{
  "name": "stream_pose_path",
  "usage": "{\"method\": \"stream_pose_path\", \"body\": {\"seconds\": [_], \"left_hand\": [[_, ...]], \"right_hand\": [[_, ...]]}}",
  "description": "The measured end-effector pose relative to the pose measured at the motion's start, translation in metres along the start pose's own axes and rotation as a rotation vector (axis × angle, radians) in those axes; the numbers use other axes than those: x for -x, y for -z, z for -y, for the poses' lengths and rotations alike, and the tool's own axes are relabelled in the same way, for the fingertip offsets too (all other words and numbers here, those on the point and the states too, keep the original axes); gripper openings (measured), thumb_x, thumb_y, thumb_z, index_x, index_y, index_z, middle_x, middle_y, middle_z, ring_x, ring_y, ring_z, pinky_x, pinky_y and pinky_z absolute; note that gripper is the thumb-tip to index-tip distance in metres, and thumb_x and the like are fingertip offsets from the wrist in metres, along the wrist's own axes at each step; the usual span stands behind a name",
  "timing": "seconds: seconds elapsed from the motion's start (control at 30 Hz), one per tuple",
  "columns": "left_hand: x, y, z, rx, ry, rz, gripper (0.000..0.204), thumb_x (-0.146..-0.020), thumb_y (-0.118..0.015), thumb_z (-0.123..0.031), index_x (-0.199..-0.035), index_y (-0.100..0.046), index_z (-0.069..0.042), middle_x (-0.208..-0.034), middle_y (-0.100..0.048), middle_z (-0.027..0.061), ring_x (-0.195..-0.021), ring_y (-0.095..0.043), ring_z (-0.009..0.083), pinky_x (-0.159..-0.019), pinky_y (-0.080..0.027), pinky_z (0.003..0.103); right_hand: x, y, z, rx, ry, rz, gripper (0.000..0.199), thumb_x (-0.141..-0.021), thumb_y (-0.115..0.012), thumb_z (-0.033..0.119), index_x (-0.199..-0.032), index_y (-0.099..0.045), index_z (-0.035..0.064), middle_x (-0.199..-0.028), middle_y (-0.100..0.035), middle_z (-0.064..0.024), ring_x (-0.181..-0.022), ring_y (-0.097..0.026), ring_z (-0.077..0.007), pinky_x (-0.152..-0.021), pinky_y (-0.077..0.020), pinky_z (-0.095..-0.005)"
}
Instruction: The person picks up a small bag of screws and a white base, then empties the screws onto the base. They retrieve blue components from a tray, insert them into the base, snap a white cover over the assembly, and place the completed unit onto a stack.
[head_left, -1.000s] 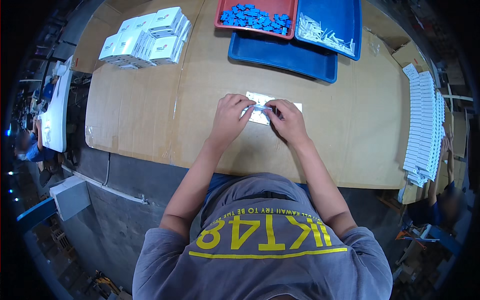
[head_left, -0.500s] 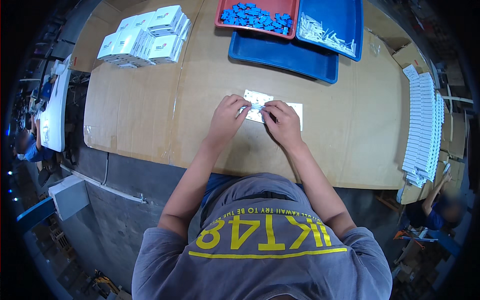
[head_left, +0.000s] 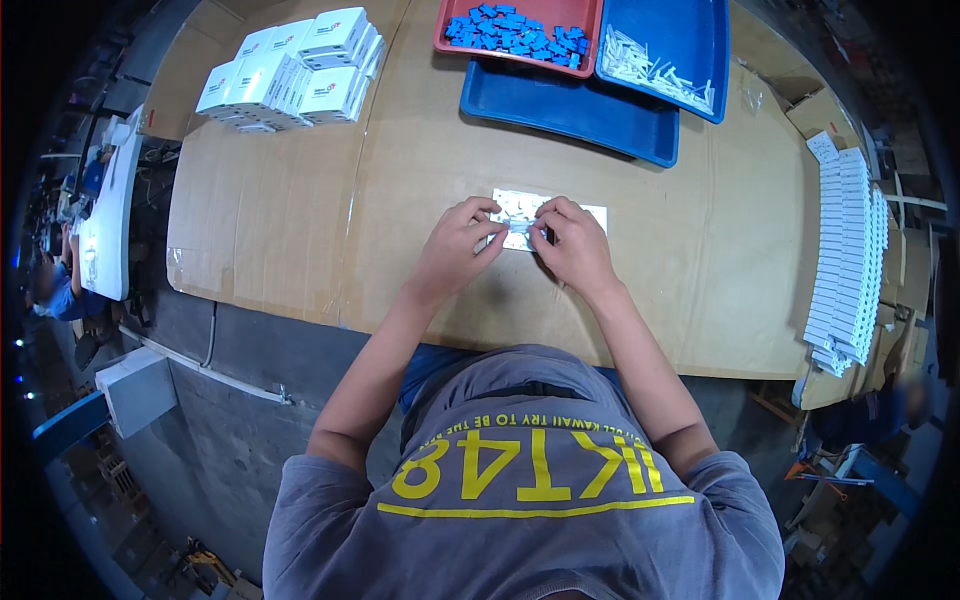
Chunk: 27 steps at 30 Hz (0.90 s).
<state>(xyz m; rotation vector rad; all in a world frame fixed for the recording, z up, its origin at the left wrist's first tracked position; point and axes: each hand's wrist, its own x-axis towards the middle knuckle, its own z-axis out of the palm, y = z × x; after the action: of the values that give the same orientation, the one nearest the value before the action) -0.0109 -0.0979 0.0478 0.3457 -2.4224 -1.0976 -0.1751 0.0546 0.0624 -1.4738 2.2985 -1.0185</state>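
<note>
My left hand and my right hand face each other over the middle of the table. Thumbs and fingers of both are closed in a pinch on a small pale strip stretched between them; its kind is too small to tell. Beneath lies a flat white card with dark and grey marks, partly covered by my fingers. A second white piece sticks out from behind my right hand, mostly hidden.
Several white boxes are stacked at the far left. A red tray holds blue plastic parts, a blue tray white sticks. Nearer stands another blue tray. Long rows of white pieces line the right edge. Co-workers sit beyond both sides.
Both hands have shifted slightly, and the card between them has turned straighter and slid a little nearer. At the far right, a co-worker's raised arm has dropped out of sight.
</note>
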Motion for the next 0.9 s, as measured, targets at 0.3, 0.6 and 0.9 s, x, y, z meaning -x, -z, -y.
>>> {"method": "stream_pose_path", "body": {"seconds": [0.3, 0.6, 0.9], "left_hand": [[0.012, -0.002, -0.01, -0.134, -0.163, 0.115, 0.028, -0.085, -0.078, -0.015, -0.113, -0.073, -0.01, -0.114, -0.068, 0.006, -0.103, -0.062, 0.0271, -0.095, -0.046, 0.042], [0.027, -0.008, -0.021, -0.169, -0.115, 0.036, 0.039, -0.086, -0.08, -0.022, -0.122, -0.071, -0.012, -0.122, -0.065, 0.0069, -0.115, -0.059, 0.0276, -0.1, -0.044, 0.044], [0.038, -0.01, -0.026, -0.188, 0.076, -0.014, 0.086, -0.081, -0.083, -0.043, -0.152, -0.047, -0.011, -0.155, -0.042, 0.017, -0.147, -0.036, 0.0415, -0.122, -0.028, 0.054]], "right_hand": [[-0.003, 0.032, 0.011, 0.103, -0.009, 0.206, 0.009, -0.086, -0.072, 0.013, -0.091, -0.073, 0.0052, -0.093, -0.068, -0.0106, -0.092, -0.068, -0.0319, -0.083, -0.0524, -0.0462], [-0.072, 0.077, 0.024, 0.235, -0.119, 0.443, 0.02, -0.094, -0.066, 0.022, -0.101, -0.075, 0.0052, -0.103, -0.075, -0.0158, -0.094, -0.071, -0.0367, -0.081, -0.0551, -0.0475], [-0.239, 0.065, 0.007, 0.242, 0.121, -0.076, 0.025, -0.097, -0.065, 0.019, -0.117, -0.072, 0.0064, -0.116, -0.073, -0.0161, -0.105, -0.07, -0.0362, -0.09, -0.0553, -0.0456]]}}
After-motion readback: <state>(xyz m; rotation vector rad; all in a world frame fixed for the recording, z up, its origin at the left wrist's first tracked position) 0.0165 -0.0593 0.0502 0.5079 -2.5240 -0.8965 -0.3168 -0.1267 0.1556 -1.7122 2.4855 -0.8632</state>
